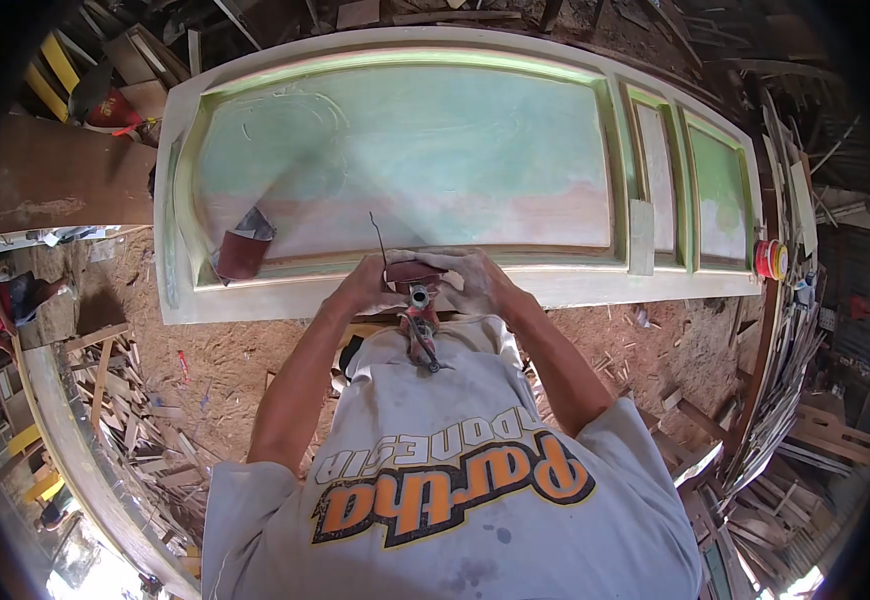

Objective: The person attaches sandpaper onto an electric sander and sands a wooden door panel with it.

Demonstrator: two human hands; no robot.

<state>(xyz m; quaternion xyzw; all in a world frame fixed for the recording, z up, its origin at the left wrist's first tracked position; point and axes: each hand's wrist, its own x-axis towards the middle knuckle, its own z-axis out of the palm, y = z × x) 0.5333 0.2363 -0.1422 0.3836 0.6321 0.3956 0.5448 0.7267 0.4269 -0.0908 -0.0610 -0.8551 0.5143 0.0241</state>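
Close to my waist, my left hand [366, 286] and my right hand [472, 281] are closed on either side of a dark red piece of sandpaper [413, 271]. Just below it, against my shirt, is a hand-held tool [420, 318] with a round tube end, which looks like a sander; my fingers partly hide how the two meet. A thin dark wire [378, 238] sticks up beside my left hand. Beyond lies a large door [515, 287] with recessed panels, patched in pale green and white. A curled sheet of sandpaper [244, 254] rests at its near left.
A red and yellow tin [771, 259] stands at the door's right end. A brown board [55, 180] lies to the left. Wood offcuts [145, 430] cover the ground at left, and stacked strips [790, 340] stand at right. Another person [5, 312] is at far left.
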